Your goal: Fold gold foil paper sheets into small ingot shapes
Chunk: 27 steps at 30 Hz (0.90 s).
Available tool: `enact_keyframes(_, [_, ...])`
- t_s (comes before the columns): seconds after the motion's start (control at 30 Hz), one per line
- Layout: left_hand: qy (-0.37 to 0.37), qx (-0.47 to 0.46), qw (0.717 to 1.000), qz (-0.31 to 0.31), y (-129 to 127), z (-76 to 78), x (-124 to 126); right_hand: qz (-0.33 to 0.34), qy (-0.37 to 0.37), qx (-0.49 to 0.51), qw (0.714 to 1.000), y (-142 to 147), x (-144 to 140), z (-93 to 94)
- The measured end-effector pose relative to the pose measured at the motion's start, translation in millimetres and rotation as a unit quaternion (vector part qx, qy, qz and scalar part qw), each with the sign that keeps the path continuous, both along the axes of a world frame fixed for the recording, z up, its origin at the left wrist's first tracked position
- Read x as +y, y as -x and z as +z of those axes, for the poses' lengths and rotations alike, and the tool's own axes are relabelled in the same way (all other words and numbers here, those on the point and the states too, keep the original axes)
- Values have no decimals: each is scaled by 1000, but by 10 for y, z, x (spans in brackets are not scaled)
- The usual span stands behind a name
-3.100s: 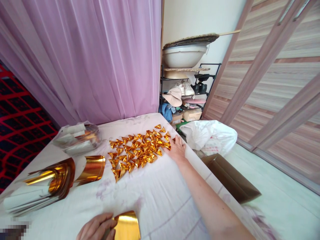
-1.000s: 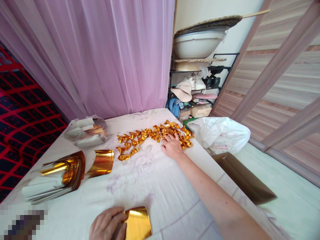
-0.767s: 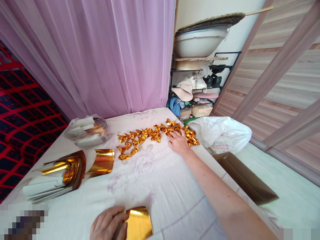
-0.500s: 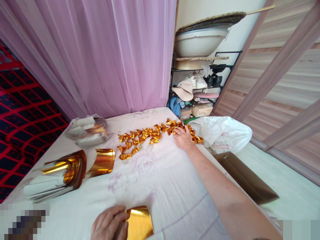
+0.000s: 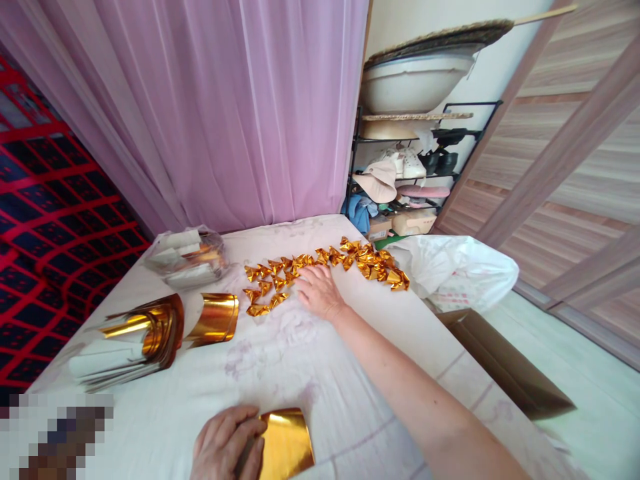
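Observation:
Several small folded gold foil pieces (image 5: 320,267) lie in a band across the far part of the white cloth-covered table (image 5: 310,373). My right hand (image 5: 318,293) rests flat on the cloth, fingers spread, touching the pieces near the band's middle. A denser bunch of the gold pieces (image 5: 377,267) sits at the table's right edge. My left hand (image 5: 230,443) presses on a curled gold foil sheet (image 5: 286,443) at the near edge.
Rolled gold foil sheets (image 5: 150,333) and a clear bag of foil (image 5: 187,259) lie at the left. A white plastic bag (image 5: 460,273) and an open cardboard box (image 5: 505,367) sit on the floor right of the table. A cluttered rack (image 5: 405,173) stands behind, beside a pink curtain (image 5: 210,113).
My right hand swept the gold pieces toward the table's right edge, then moved back left to the middle of the band. The left hand stayed on the foil sheet.

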<state>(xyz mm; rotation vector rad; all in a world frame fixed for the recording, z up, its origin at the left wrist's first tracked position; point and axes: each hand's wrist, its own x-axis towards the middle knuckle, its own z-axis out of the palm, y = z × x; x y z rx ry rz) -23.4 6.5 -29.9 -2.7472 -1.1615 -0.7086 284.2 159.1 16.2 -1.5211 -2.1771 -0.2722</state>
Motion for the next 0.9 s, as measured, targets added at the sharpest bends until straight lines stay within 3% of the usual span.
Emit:
enact_keyframes(0.13, [-5,-1,1000,-7,-23,15,2,119,-13,-11,993,688,126,-21])
enact_keyframes(0.2, [-6,2,1000,-9,-32,16,3,136,8,-23,990,882,199,-53])
enact_keyframes(0.3, [-12,4,1000,-12,-42,12,2,118,52,-23,991,946,304,-110])
enact_keyframes(0.53, [-8,-4,1000,-12,-48,0,-1,26,80,-26,996,552,330,-163])
enact_keyframes(0.9, [-14,-2,1000,-10,-65,38,0,-94,43,-36,994,-323,161,-245])
